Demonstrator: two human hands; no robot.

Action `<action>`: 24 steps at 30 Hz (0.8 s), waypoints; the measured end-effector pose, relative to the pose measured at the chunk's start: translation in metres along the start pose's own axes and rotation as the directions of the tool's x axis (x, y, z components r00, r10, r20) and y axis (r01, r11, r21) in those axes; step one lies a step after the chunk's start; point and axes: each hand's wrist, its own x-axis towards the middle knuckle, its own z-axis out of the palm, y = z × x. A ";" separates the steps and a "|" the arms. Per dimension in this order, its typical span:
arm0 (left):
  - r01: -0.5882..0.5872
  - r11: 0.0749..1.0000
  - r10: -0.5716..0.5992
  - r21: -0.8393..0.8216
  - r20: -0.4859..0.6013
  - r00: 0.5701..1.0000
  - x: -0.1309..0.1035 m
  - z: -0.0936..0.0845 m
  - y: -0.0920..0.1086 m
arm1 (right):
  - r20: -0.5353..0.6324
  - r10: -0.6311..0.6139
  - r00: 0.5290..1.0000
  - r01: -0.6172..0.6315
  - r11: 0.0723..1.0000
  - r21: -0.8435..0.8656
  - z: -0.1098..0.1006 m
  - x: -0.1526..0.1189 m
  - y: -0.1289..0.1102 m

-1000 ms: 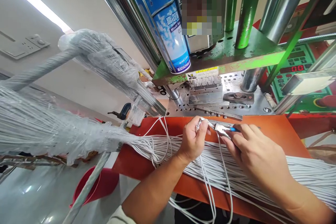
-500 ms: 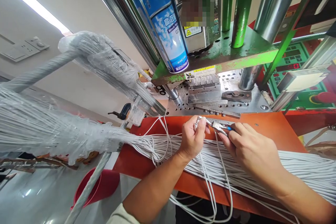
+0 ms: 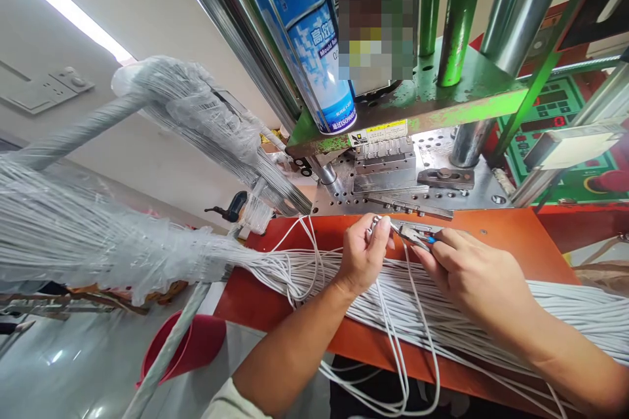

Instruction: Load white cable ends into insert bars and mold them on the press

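Observation:
My left hand (image 3: 364, 250) is closed, thumb and fingers pinching the ends of several thin white cables (image 3: 392, 334) that hang in loops below it. Small metallic ends show at the fingertips. My right hand (image 3: 466, 268) wraps round the blue handle of a pair of pliers (image 3: 411, 234). Their jaws point left, close to the left fingertips; whether they bite on a cable end I cannot tell. Beneath both hands, a thick bundle of white cables (image 3: 295, 268) lies across the orange table (image 3: 511, 242).
Behind the hands stands a green press with a perforated steel plate (image 3: 339, 200) and a metal mould block (image 3: 386, 163). A blue spray can (image 3: 319, 59) is on its ledge. Plastic-wrapped cables (image 3: 171, 255) hang at left over a red bucket (image 3: 206, 344).
The view has shifted slightly. Both hands keep nearly the same position and hold, with the pliers still beside the left fingertips.

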 end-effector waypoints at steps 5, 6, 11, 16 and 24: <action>-0.014 0.999 0.017 -0.037 0.077 0.997 0.003 -0.005 -0.001 | 0.126 0.034 0.991 -0.063 0.969 0.238 -0.004 0.000 0.006; 0.003 0.997 0.004 -0.071 0.104 0.995 0.004 -0.006 -0.002 | 0.176 0.037 0.984 -0.094 0.941 0.326 -0.005 0.001 0.007; 0.158 0.943 -0.088 -0.294 0.237 0.967 0.007 -0.009 -0.003 | 0.422 0.065 0.904 -0.331 0.730 0.598 -0.012 0.006 0.011; 0.209 0.923 -0.121 -0.322 0.274 0.954 0.008 -0.008 0.000 | 0.495 0.069 0.866 -0.412 0.660 0.629 -0.014 0.006 0.011; 0.197 0.915 -0.103 -0.351 0.268 0.958 0.009 -0.009 -0.004 | 0.508 0.063 0.859 -0.436 0.612 0.660 -0.011 0.002 0.015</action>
